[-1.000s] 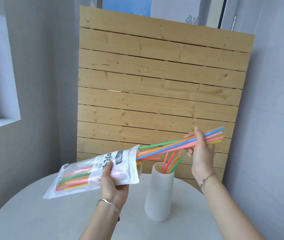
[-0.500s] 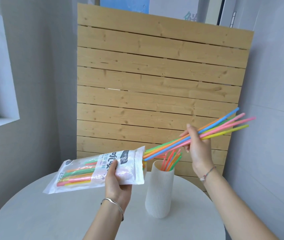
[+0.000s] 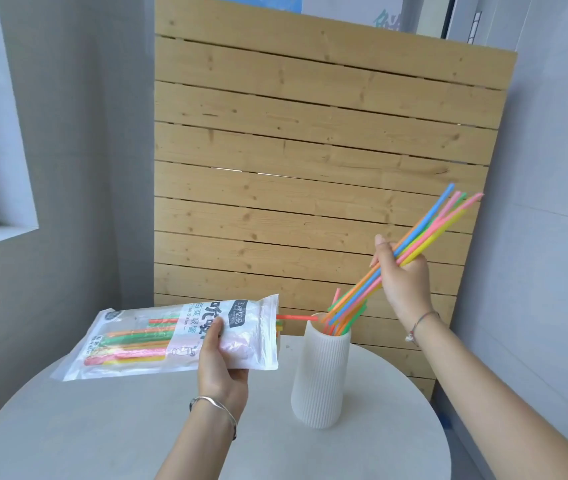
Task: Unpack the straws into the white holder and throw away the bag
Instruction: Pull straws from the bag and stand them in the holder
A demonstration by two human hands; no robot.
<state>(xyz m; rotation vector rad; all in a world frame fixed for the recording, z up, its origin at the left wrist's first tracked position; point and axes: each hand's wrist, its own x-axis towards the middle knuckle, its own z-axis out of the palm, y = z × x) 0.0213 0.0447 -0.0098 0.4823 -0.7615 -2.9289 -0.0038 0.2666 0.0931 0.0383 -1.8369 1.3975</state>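
We have the round table (image 3: 102, 427), and above it the half-full bag (image 3: 137, 337), gripped near its open end by our left hand (image 3: 220, 368). The white holder (image 3: 320, 375) stands just right of the bag. Our right hand (image 3: 403, 275), the nearer one, clasps a bundle of straws (image 3: 424, 233) slanting down-left, lower tips at the holder's mouth.

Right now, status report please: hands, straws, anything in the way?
Left hand grips bag, more straws inside. Right hand holds straw bundle, tips at white holder. Nothing blocking.
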